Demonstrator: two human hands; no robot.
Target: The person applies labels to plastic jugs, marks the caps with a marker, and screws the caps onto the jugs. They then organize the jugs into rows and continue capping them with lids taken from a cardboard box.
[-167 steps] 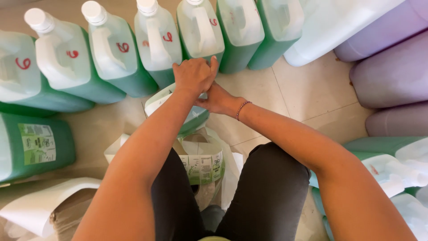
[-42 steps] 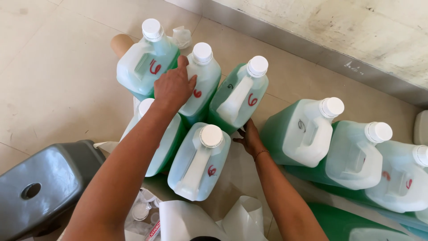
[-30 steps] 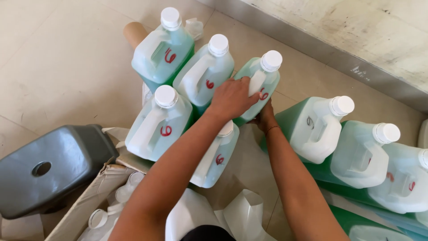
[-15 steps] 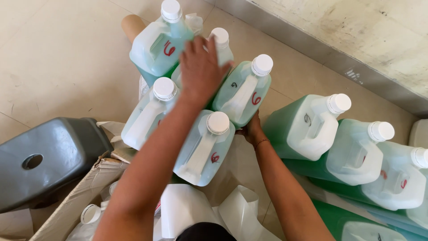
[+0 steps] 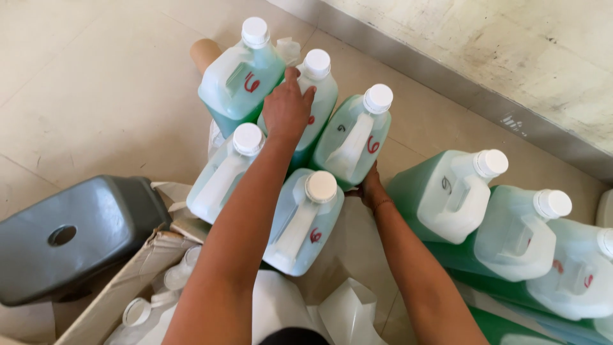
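Your left hand point(image 5: 287, 112) lies palm-down on the shoulder of the middle jug point(image 5: 314, 102), fingers loosely spread and curled over its handle side, just below the white cap. Your right hand point(image 5: 369, 188) is tucked low against the base of the jug at two o'clock point(image 5: 354, 137); most of it is hidden behind that jug, so you cannot tell whether its fingers are spread or gripping.

Five green-filled jugs with white caps stand packed in a cluster, sides touching: the middle one under your left hand, one at eleven o'clock point(image 5: 242, 76), one at seven o'clock point(image 5: 220, 176), one at six o'clock point(image 5: 303, 223) and the one by your right hand. A brown cardboard tube point(image 5: 204, 54) pokes out behind the cluster at eleven.

Open floor point(image 5: 96, 89) lies from nine to eleven o'clock, wide and bare. At one to three o'clock the wall's grey skirting point(image 5: 447, 80) runs diagonally, with a narrow strip of tile between it and the jugs. A second row of jugs point(image 5: 453, 191) begins at four o'clock, close to your right forearm. At eight o'clock a dark grey stool point(image 5: 70, 233) sits beside a cardboard box point(image 5: 137, 275) of empty bottles, crowding that side.
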